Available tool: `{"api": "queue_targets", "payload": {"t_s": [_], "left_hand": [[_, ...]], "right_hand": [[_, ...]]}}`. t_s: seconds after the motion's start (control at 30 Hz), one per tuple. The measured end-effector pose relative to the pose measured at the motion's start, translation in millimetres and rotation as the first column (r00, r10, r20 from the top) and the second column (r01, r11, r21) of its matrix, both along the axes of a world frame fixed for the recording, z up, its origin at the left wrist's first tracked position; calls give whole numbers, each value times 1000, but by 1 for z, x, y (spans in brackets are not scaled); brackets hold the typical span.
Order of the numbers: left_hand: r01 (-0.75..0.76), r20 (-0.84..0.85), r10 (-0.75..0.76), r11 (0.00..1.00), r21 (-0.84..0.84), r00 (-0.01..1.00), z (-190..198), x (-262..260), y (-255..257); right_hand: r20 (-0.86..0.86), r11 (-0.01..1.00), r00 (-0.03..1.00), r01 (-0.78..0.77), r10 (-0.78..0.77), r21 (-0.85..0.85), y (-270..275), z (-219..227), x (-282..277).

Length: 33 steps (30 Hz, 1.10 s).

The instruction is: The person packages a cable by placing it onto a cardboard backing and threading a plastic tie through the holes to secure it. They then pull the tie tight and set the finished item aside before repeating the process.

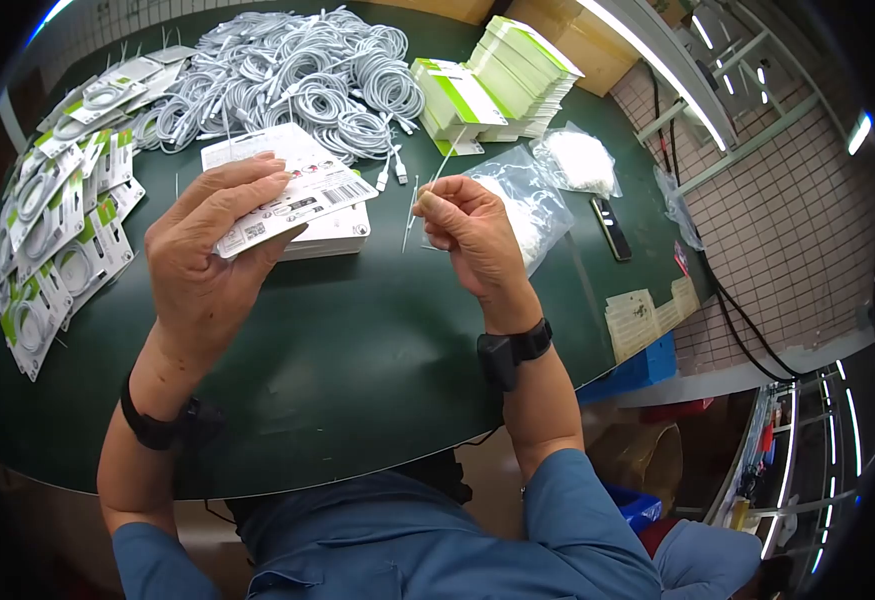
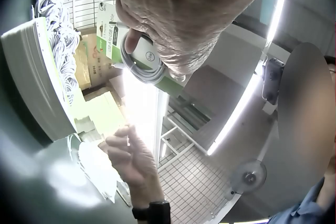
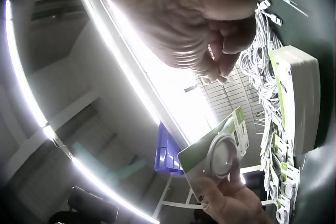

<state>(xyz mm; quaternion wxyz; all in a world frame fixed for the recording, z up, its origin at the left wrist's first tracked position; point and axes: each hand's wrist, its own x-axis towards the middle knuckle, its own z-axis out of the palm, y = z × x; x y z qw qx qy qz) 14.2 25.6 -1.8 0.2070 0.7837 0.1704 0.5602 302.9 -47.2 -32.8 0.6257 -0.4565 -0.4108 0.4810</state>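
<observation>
my left hand [image 1: 207, 265] grips a cable card [image 1: 287, 195]; my right hand [image 1: 467, 235] pinches a thin tie [image 1: 409, 215]. fastening step, i judge; next needs careful threading.

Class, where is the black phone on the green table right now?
In the head view, the black phone lies flat on the table's right side, just right of the clear plastic bag and beyond the right hand.

The table [image 1: 357, 360] has a matt dark green top. The card [image 1: 287, 195] in the left hand [image 1: 207, 260] looks like glossy printed paperboard. The far cables [image 1: 297, 80] are smooth white plastic. The bags [image 1: 532, 200] to the right are clear, crinkled plastic film.
</observation>
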Motion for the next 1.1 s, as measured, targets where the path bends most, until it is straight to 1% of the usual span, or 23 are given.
{"api": "queue_targets", "payload": {"t_s": [0.03, 0.13, 0.17, 0.23, 0.33, 0.4, 0.43, 0.53, 0.57, 0.67, 0.7, 0.8, 0.83, 0.9, 0.93, 0.97, 1.0, 1.03, 1.07, 1.1], "left_hand": [[-10, -11, 10, 1000, 6, 1000, -3, 1, 2], [-24, -55, 24, 1000, 7, 998, -8, 2, 6], [-28, -65, 29, 1000, 7, 998, -10, 2, 7], [-25, -99, 25, 1000, 7, 995, -14, 2, 8], [-32, -126, 40, 997, 67, 991, -18, 4, 12], [-20, -146, 31, 997, 76, 989, -21, 6, 13], [-19, -148, 32, 996, 85, 989, -22, 7, 14], [-9, -174, 29, 993, 115, 984, -22, 8, 15], [-15, -181, 38, 991, 130, 983, -22, 8, 15], [-13, -190, 44, 987, 163, 981, -22, 9, 13], [-16, -176, 47, 985, 172, 983, -22, 9, 13], [-24, -154, 56, 979, 203, 986, -24, 11, 13], [-27, -142, 58, 977, 210, 988, -25, 11, 13], [-44, -120, 72, 974, 223, 990, -23, 11, 14], [-33, -136, 70, 966, 255, 988, -23, 11, 14], [-23, -150, 68, 958, 285, 986, -23, 10, 14], [-14, -165, 68, 950, 311, 984, -23, 10, 14], [-30, -154, 82, 951, 308, 985, -23, 10, 14], [-17, -158, 71, 947, 320, 985, -23, 10, 14], [-4, -162, 61, 943, 332, 985, -22, 9, 14]], "right_hand": [[-13, 1000, 1000, -4, 4, -1, 0, 2, -3], [-24, 996, 999, -46, 48, 74, -4, 2, -12], [-49, 997, 998, -42, 45, 71, -5, 2, -15], [-32, 995, 998, -52, 55, 85, -6, 1, -20], [-33, 994, 998, -58, 61, 94, -7, 1, -22], [-15, 993, 997, -79, 81, 90, -8, 1, -23], [-33, 993, 997, -66, 69, 95, -9, 1, -23], [51, 996, 995, -84, 82, 32, -9, 1, -22], [34, 997, 997, -73, 72, 39, -9, 0, -23], [155, 994, 985, -85, 75, 63, -9, 0, -24], [144, 994, 987, -82, 71, 74, -9, 1, -26], [237, 983, 972, -41, -2, 178, -10, 7, -33], [236, 981, 972, -48, 2, 188, -11, 6, -36], [248, 959, 966, -3, -70, 284, -15, 4, -41], [253, 945, 962, 16, -104, 328, -16, 4, -43], [262, 944, 961, 1, -93, 331, -18, 6, -42], [400, 900, 895, 2, -196, 436, -21, 9, -40], [513, 844, 802, -21, -305, 535, -23, 12, -39], [594, 780, 688, -64, -418, 623, -24, 14, -40], [604, 782, 687, -83, -404, 618, -26, 16, -43]]}}
